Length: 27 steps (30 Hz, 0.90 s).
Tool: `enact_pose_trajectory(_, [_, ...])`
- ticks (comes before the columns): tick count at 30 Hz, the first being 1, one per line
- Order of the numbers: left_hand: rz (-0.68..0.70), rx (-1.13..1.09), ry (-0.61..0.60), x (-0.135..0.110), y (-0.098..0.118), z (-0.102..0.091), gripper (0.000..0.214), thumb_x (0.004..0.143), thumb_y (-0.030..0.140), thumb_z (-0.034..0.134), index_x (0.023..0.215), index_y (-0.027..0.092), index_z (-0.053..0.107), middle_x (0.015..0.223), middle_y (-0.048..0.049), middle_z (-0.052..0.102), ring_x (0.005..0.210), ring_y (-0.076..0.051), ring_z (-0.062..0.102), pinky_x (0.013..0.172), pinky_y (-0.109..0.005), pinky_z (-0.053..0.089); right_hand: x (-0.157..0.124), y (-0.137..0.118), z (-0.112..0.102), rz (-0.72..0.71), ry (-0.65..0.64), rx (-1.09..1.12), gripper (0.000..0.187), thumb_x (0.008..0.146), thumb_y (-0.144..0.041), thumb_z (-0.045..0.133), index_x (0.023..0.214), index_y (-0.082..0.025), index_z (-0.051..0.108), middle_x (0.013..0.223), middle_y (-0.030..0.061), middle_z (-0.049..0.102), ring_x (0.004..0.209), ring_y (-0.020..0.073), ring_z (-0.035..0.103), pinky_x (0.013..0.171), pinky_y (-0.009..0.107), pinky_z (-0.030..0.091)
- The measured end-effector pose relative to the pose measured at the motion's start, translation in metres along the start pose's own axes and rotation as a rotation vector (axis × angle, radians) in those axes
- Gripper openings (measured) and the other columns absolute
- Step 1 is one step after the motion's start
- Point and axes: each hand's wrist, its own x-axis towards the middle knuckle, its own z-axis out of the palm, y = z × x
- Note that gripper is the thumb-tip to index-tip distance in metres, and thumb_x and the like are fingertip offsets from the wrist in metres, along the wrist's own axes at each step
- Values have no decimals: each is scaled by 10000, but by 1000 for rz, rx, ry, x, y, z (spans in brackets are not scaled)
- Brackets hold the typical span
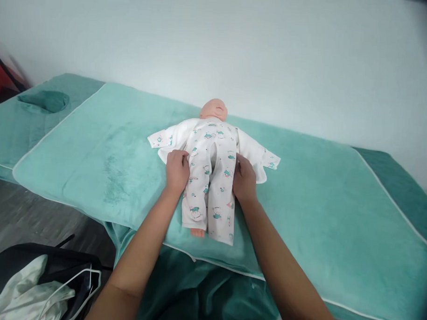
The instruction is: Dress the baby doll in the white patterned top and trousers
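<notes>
A baby doll point(214, 108) lies on its back on the light green bed cover, its head toward the wall. It wears a white long-sleeved top point(253, 148) with sleeves spread out to both sides. Over its body and legs are white baby trousers point(221, 188) with a small green print and an open gap at the crotch. One bare foot shows below the left trouser leg; the other is hidden. My left hand point(177, 172) is closed at the trousers' left edge, fingers curled. Opposite it, my right hand point(245, 178) pinches the right edge, its fingertips partly hidden.
The light green cover point(310, 200) lies over a darker green massage bed with a face hole point(43, 101) at the far left. A white wall point(217, 48) runs behind. At lower left, a black bag or seat point(56, 255) carries pale cloth point(37, 291) and a white hanger point(96, 279).
</notes>
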Motion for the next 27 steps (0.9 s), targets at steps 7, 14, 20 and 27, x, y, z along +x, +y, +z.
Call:
enact_pose_trajectory(7, [179,263,-97,-8,3,-10,236,917,93,536,1020,192,724,1061,-119,684,1087,-296,556,959,-455,507,-26,-4,-9,-120,-138,-131,375,917,-167,510,1233,-221,705,1342,146,668,1301,335,547,1102,584,467])
enact_pose_trajectory(14, [346,383,-251,-31,10,-27,265,950,199,590,1187,205,709,1297,-119,682,1351,-356,475,1075,-529,436,-39,-10,-26,-111,-125,-182,260,891,-149,547,1071,-195,728,1156,162,691,1094,333,584,959,534,528])
enact_pose_trajectory(20, [417,421,-384,-30,19,-30,356,966,247,572,1306,193,662,1315,-138,680,1310,-349,510,1133,-541,376,-42,-7,-31,-421,-285,-118,287,898,-203,616,1149,-221,754,1208,110,738,1274,327,585,1117,521,463])
enact_pose_trajectory(27, [379,408,-408,-29,21,-28,353,1001,269,496,1314,227,653,1312,-127,669,1297,-333,515,1129,-505,385,-12,4,-6,-523,-390,-196,467,973,-344,588,1399,-156,625,1430,166,648,1433,344,504,1229,553,381])
